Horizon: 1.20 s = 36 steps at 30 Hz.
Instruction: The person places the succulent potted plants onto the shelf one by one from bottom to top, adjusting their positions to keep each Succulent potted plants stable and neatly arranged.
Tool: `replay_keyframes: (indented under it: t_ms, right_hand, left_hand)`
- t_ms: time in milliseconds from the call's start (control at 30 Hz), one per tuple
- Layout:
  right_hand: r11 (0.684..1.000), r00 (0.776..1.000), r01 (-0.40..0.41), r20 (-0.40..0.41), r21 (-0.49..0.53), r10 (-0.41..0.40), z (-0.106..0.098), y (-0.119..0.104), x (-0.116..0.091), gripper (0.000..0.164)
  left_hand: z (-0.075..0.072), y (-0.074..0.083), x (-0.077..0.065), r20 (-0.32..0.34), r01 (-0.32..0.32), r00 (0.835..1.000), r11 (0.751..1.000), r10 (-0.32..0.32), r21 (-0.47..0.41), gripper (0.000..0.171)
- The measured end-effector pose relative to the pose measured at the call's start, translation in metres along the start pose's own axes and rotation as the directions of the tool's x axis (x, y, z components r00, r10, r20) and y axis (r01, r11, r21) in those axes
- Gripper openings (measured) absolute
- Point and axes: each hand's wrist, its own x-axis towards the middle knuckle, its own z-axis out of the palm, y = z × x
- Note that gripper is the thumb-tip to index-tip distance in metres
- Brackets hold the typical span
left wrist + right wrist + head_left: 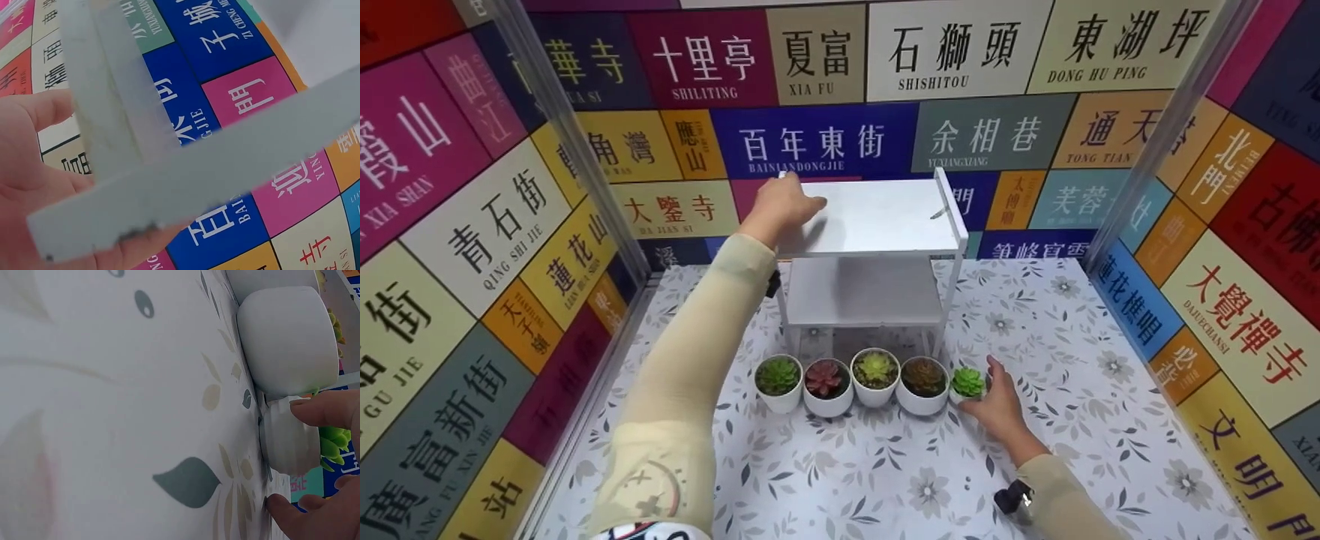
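A white two-tier shelf (pixel 877 217) stands on the patterned cloth. At its upper left edge, my left hand (pixel 786 204) grips the side, thumb over the top board; the left wrist view shows that hand (pixel 34 185) around the white frame (pixel 169 183). My right hand (pixel 997 405) is beside a small bright green potted succulent (pixel 967 382), the rightmost of the row. In the right wrist view, the thumb lies over the white pot (pixel 289 439) near its rim. The other fingers of that hand (pixel 332 512) are spread, apart from the pot.
Left of the small plant stand several more white-potted succulents: brown (pixel 924 377), yellow-green (pixel 876 375), dark red (pixel 826 381) and green (pixel 778 379). They sit close together before the shelf. Sign-covered walls (pixel 814 142) enclose the flowered tabletop (pixel 840 480) at the back and sides.
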Motion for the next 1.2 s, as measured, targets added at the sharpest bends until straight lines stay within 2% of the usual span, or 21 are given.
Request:
replay_keyframes:
  t_ms: [267, 433, 667, 800, 967, 1200]
  right_hand:
    - [1.000, 1.000, -0.025, -0.005, 0.015, 0.025, -0.002, -0.001, 0.001, 0.110]
    - [0.999, 0.999, -0.041, -0.002, -0.010, 0.041, -0.001, -0.001, 0.001, 0.111]
    - [0.998, 0.999, -0.048, 0.005, -0.042, 0.048, 0.000, -0.001, -0.001, 0.109]
    - [0.997, 0.998, -0.058, 0.019, -0.054, 0.059, 0.002, 0.001, -0.004, 0.106]
    - [0.996, 0.998, -0.057, 0.008, -0.062, 0.058, 0.003, 0.003, -0.007, 0.103]
    - [0.993, 1.000, -0.025, -0.011, -0.112, 0.024, 0.002, 0.000, -0.002, 0.099]
  left_hand:
    - [0.014, 0.002, 0.002, -0.026, 0.014, 1.000, 0.996, -0.011, 0.089, 0.088]
    - [0.019, -0.001, 0.004, -0.065, -0.007, 0.998, 0.992, 0.016, 0.126, 0.086]
    - [0.025, 0.000, 0.009, -0.068, 0.033, 0.997, 0.987, -0.023, 0.158, 0.096]
    - [0.029, 0.002, 0.009, -0.093, 0.026, 0.996, 0.981, -0.008, 0.191, 0.099]
    - [0.033, 0.003, 0.007, -0.105, 0.026, 0.994, 0.976, -0.003, 0.218, 0.090]
    - [0.029, 0.004, 0.006, -0.103, 0.046, 0.994, 0.975, -0.024, 0.216, 0.074]
